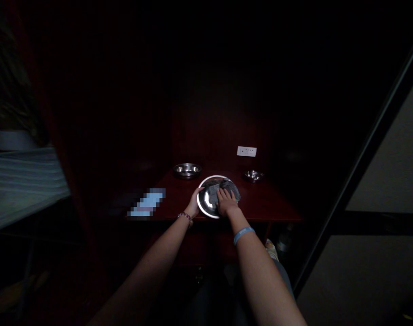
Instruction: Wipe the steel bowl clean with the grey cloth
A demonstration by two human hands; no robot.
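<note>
A shiny round metal bowl [204, 204] is tilted up toward me over the front of the dark red shelf. My left hand [194, 203] grips its left rim, with the thumb at the edge and the other fingers mostly hidden behind it. With fingers slightly apart, my right hand [228, 203] holds a dark grey cloth [230, 184] against the bowl's inside. Part of the cloth hangs over the right rim. Behind on the left stands another metal bowl [187, 170], and a smaller metal bowl [253, 176] is at the back right.
A lit, pixelated screen [147, 203] lies at the shelf's left front. On the back wall sits a white socket plate [247, 151]. The dark red shelf [274, 206] ends at a front edge near my wrists. A bottle [284, 242] stands below at right.
</note>
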